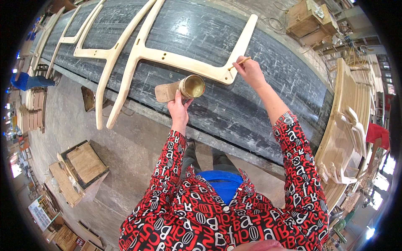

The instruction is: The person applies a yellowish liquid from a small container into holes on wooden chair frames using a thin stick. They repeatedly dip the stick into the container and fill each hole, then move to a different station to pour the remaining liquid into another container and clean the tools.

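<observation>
My left hand (pixel 179 109) is closed round the lower side of a small round can (pixel 194 87) with pale yellowish stuff inside. A flat brownish piece (pixel 165 92) juts out to the left of the can; whether it is fixed to it I cannot tell. Between the fingertips of my right hand (pixel 250 73) is a thin wooden stick (pixel 242 62), and whether it ends in bristles is too small to tell. That hand is at the near corner of a pale wooden chair frame (pixel 188 65), which has small dark holes along its rail and at this corner.
More pale wooden frames (pixel 94 53) lie to the left on the long dark worktable (pixel 276 108). Stacked boards and curved wooden parts (pixel 349 129) stand at the right. Wooden boxes are on the floor at lower left (pixel 86 163) and far right (pixel 307 21). A person in blue (pixel 31 81) is at far left.
</observation>
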### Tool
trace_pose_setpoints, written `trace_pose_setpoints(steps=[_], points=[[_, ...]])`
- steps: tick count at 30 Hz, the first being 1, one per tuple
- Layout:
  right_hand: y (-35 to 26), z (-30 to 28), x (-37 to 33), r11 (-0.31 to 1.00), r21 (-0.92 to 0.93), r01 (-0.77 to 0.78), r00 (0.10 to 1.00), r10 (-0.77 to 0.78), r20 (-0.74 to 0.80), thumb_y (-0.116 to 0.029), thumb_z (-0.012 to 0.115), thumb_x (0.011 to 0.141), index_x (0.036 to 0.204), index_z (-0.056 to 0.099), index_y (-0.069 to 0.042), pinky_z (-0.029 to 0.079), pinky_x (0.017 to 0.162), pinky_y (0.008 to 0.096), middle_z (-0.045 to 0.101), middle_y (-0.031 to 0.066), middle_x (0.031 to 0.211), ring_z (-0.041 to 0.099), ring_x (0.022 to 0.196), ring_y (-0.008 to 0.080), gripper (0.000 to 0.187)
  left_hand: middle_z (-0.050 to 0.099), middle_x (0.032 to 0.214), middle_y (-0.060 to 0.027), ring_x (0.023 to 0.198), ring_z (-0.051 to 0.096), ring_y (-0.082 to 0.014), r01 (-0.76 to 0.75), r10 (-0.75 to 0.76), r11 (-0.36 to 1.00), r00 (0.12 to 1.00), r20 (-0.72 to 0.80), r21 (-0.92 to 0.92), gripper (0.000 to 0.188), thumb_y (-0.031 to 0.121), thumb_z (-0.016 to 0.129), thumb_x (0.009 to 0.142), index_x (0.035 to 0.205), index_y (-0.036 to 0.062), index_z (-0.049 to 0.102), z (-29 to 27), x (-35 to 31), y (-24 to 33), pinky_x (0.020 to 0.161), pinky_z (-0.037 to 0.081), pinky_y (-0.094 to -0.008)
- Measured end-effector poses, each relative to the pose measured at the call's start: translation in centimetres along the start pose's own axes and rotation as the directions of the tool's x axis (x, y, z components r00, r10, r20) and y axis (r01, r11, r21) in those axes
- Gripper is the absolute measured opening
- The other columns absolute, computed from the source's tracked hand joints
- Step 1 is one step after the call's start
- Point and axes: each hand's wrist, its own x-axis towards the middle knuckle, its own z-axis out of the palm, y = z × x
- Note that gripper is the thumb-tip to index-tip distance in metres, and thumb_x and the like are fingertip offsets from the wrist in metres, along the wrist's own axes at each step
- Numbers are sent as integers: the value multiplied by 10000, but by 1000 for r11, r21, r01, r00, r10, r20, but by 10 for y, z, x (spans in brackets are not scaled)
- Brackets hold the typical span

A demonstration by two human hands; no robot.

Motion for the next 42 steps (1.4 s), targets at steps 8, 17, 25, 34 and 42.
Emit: trace_pose_setpoints(steps=[8,17,25,34,42], points=[[-9,-8,12,995,-76,70,988,-59,145,-223,542,858,777,518,-48,454,610,425,578,162,700,577,696,348,194,582,1031,-67,907,591,-157,6,-6,1000,1000,-1,7,251,218,473,939,1089,23,522,-3,-3,3,723,560,-359],[-9,-36,23,936,-21,352,844,-308,439,-68,540,772,810,571,-36,465,666,379,570,135,804,579,786,317,58,583,1044,-65,922,588,-156,-64,64,997,998,-8,42,253,213,484,934,1090,18,528,-11,-5,8,729,554,-336],[-32,-44,-28,853,510,-112,992,70,101,-118,579,843,884,597,-6,487,628,250,612,53,771,600,727,108,121,582,1021,-58,888,587,-140,-127,123,988,991,47,93,261,219,508,924,1085,15,534,2,-10,22,715,553,-313],[-60,9,-67,601,761,-244,934,358,17,-162,537,893,871,554,2,502,575,240,629,79,737,614,629,115,166,588,1042,-36,897,586,-131,-161,110,954,973,204,255,256,214,507,924,1120,52,529,34,-22,29,706,551,-315],[-22,2,-90,-9,986,-169,808,571,144,-129,581,864,890,530,-16,515,594,266,613,91,823,609,670,145,127,590,1047,-59,900,599,-157,-71,55,994,982,178,84,239,217,489,932,1089,41,525,56,-19,9,702,550,-340]])
